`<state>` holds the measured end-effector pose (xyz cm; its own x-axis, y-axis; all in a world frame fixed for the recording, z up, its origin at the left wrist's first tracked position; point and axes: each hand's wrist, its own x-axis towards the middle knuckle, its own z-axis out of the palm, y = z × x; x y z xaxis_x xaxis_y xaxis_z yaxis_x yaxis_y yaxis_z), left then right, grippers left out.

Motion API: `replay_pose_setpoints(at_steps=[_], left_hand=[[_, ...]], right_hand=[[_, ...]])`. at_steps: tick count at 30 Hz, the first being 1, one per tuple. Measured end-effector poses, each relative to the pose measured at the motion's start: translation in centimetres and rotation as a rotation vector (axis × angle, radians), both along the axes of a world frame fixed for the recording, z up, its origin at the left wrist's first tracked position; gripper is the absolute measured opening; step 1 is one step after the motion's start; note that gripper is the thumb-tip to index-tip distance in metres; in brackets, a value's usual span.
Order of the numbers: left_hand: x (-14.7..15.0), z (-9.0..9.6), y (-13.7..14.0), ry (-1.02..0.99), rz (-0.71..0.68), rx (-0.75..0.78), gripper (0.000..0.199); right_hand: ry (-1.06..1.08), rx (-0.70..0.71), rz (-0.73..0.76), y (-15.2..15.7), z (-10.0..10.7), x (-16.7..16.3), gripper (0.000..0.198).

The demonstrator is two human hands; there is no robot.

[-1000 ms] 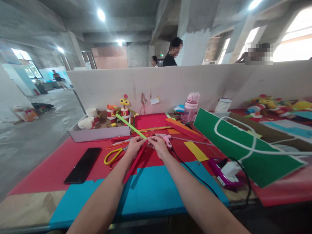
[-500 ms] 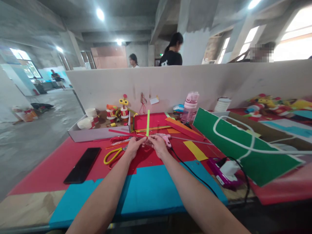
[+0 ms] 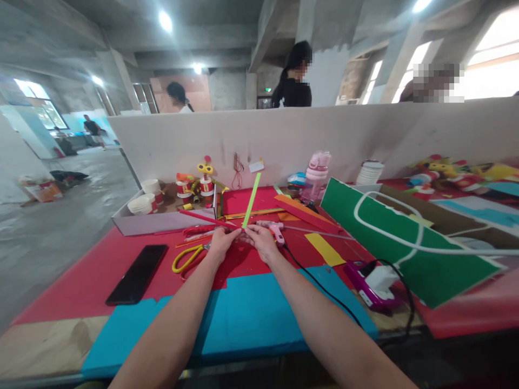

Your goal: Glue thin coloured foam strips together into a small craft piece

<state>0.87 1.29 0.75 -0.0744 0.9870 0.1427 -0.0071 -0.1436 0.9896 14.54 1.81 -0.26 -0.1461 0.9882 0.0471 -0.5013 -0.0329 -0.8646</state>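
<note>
My left hand [image 3: 222,243] and my right hand [image 3: 261,241] meet over the red-covered table, fingertips pinched close together. A light green paper strip [image 3: 252,201] rises from between them, leaning right. From the same spot a red paper strip [image 3: 203,217] runs out to the left. The strips' near ends are hidden by my fingers, where they seem to cross. Just beyond my right hand lies a pink glue gun [image 3: 277,231]. Yellow-handled scissors [image 3: 187,259] lie beside my left hand, partly covered by it.
A black phone [image 3: 137,274] lies at left, blue paper [image 3: 251,308] along the front edge. At right are a yellow paper piece [image 3: 324,249], a purple power strip [image 3: 375,294] and a green board [image 3: 389,237]. Paper-cup figures [image 3: 206,186] stand behind, before a white partition [image 3: 275,135].
The green strip has tilted from upright to the right. My hands stay in nearly the same place. Behind the partition, one person has shifted left.
</note>
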Motion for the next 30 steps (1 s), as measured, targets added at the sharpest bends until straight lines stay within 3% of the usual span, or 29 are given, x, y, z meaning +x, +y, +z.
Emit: replay_pose_setpoints(at_steps=[5, 12, 19, 24, 30], left_hand=[[-0.09, 0.03, -0.08, 0.046, 0.0, 0.0, 0.03], [0.15, 0.55, -0.58, 0.073, 0.026, 0.164, 0.019], [0.28, 0.38, -0.59, -0.121, -0.067, 0.004, 0.029], [0.08, -0.07, 0.09, -0.083, -0.029, -0.002, 0.032], [0.08, -0.04, 0.02, -0.044, -0.017, -0.009, 0.032]], right_hand=[[0.002, -0.009, -0.005, -0.04, -0.12, -0.02, 0.023], [-0.059, 0.028, -0.025, 0.1, -0.17, -0.08, 0.022], [-0.034, -0.015, -0.046, 0.36, -0.06, -0.13, 0.015], [-0.032, -0.004, 0.031, 0.22, 0.03, 0.11, 0.02], [-0.074, -0.019, -0.044, 0.62, -0.53, 0.13, 0.02]])
